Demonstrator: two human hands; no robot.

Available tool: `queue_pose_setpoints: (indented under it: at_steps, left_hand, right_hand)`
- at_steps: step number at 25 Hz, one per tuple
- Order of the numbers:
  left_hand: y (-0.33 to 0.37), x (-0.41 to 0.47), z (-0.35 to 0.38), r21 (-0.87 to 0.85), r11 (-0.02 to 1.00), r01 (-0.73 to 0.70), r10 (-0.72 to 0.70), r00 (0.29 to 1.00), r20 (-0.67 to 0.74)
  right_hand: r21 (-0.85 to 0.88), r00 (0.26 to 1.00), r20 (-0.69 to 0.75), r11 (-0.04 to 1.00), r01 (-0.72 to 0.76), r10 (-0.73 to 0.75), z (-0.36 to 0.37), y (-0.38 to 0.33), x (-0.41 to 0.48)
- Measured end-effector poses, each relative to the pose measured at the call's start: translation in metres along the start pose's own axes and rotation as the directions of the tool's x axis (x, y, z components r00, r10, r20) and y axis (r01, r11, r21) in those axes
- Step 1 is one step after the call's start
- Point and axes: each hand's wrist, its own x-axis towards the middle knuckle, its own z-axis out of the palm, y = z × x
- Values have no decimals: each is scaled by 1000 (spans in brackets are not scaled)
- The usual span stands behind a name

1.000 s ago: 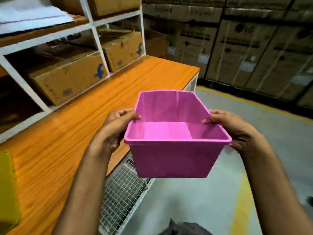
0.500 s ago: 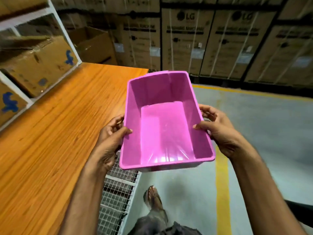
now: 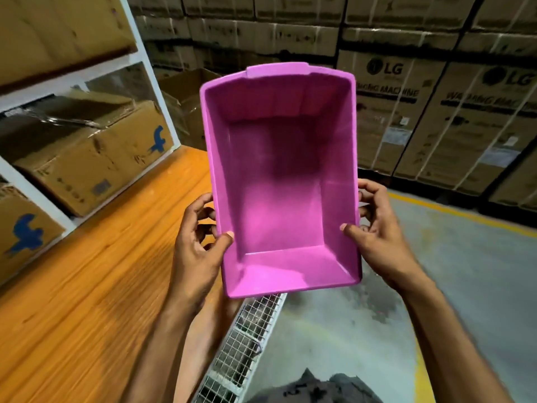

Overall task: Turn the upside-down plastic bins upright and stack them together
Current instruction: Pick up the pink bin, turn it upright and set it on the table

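An empty pink plastic bin (image 3: 282, 181) is held in the air in front of me, tipped so its open mouth faces the camera and its inside is in full view. My left hand (image 3: 197, 251) grips its left rim, thumb inside the wall. My right hand (image 3: 377, 237) grips the right rim the same way. The bin hangs over the right edge of the orange wooden table (image 3: 87, 286). No other bin is in view.
White shelving (image 3: 37, 199) with cardboard boxes (image 3: 96, 161) stands along the table's left side. A wire mesh panel (image 3: 247, 338) hangs below the table edge. Grey floor with a yellow line (image 3: 453, 213) lies to the right, stacked large cartons (image 3: 406, 112) behind.
The bin has been raised and tipped further toward me, so its mouth faces the camera. My view has swung up and left; the yellow thing at the lower left is out of frame.
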Motion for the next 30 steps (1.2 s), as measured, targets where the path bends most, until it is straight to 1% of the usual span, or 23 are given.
queue_pose_setpoints:
  at_steps: [3,5,6,8,10,13,16,18,21,23,26,30]
  left_hand:
    - [-17,32,-5,-16,999,46,-47,988,-148]
    - [-28,47,-6,-35,996,86,-92,961,-259]
    - [-36,54,-6,-45,993,106,-115,942,-316]
    - [-47,72,-4,-67,986,155,-169,891,-422]
    - [-56,99,1,-96,971,220,-237,816,-527]
    - [-63,146,8,-165,934,318,-350,708,-613]
    - [-67,185,14,-212,903,374,-413,613,-674]
    - [-70,204,17,-219,896,386,-417,565,-712]
    - [-79,226,17,-224,885,408,-429,529,-733]
    - [-89,237,14,-224,879,422,-435,512,-741]
    - [-98,244,14,-230,876,423,-431,477,-766]
    - [-106,255,12,-215,885,413,-405,455,-793]
  right_hand:
    - [56,990,140,998,-12,4,24,14,68]
    - [98,967,249,993,-71,45,41,27,116]
    - [118,944,321,986,-119,76,53,34,142]
    - [133,884,455,973,-187,107,78,45,192]
    - [105,821,556,969,-225,131,103,55,246]
    - [-9,726,658,967,-256,199,143,70,326]
    - [-85,638,730,958,-273,246,179,79,381]
    - [-100,604,759,960,-261,243,199,82,405]
    - [-115,575,782,962,-248,242,222,88,436]
    - [-155,551,789,956,-249,271,231,92,450]
    - [-229,493,810,945,-232,317,240,94,460]
    - [-249,435,835,936,-250,338,248,100,472]
